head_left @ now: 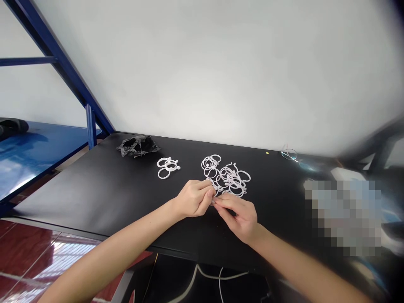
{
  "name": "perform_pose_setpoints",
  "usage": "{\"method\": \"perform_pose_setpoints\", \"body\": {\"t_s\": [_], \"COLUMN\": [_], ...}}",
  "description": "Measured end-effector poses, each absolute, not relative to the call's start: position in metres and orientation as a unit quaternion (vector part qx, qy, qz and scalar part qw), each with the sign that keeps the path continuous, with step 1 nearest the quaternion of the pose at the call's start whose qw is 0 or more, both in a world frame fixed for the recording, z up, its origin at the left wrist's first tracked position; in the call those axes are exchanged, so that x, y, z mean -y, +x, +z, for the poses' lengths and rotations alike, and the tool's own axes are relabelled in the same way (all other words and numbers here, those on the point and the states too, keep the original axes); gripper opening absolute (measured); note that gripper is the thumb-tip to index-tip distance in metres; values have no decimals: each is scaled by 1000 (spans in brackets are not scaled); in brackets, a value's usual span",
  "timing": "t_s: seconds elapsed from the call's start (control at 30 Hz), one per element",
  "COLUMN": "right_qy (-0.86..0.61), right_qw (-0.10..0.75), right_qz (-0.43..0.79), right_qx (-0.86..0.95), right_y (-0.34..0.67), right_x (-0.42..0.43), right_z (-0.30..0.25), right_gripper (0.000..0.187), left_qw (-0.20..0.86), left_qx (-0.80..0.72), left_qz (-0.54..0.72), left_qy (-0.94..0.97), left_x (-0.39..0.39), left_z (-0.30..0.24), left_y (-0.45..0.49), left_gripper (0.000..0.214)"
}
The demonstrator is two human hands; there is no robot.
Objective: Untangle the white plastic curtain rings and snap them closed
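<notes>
My left hand (196,198) is closed in a fist-like grip, and my right hand (238,214) pinches with thumb and forefinger. They meet over the front of the black table, fingertips almost touching. Between them shows a small bit of a white plastic ring (213,202), mostly hidden by my fingers. Just beyond my hands lies a loose pile of white rings (232,179) with small knobs at their ends, some of them open. Farther left, a smaller group of white rings (167,167) overlaps on the table.
A crumpled black plastic bag (139,146) lies at the back left of the black table (126,198). Eyeglasses (289,154) rest at the back right, near a blurred, pixelated item (344,216). A blue metal frame (63,63) stands left; white cables (194,280) hang below.
</notes>
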State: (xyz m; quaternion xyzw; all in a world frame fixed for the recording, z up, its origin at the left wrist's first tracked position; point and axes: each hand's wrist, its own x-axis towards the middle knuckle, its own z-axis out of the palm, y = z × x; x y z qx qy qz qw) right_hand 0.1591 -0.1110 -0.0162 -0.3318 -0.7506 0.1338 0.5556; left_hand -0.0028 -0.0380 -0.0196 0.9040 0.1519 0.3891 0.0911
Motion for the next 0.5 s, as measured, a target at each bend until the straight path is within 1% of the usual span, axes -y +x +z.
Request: {"method": "perform_pose_setpoints", "body": {"t_s": [0.07, 0.13, 0.2, 0.27, 0.37, 0.5], "right_qy": [-347, -383, -419, -439, -446, -450], "right_qw": [548, 541, 547, 560, 560, 539], "right_qz": [136, 141, 150, 157, 159, 161], "right_qx": [749, 736, 709, 685, 680, 693], "right_y": [162, 166, 169, 172, 173, 172], "right_x": [110, 107, 105, 103, 101, 102], "right_z": [-17, -17, -17, -18, -19, -19], "right_gripper": [21, 22, 26, 27, 20, 13], "left_qw": [71, 56, 42, 20, 31, 13], "left_qx": [-167, -217, -308, -404, -486, -520], "left_qz": [348, 308, 280, 260, 225, 210], "left_qy": [920, 925, 908, 877, 844, 828], "left_x": [35, 27, 13, -5, -29, -43], "left_z": [-14, -8, -4, -4, -11, -19], "left_y": [-5, -11, -22, -37, -56, -69], "left_gripper": [48, 46, 40, 35, 26, 26]}}
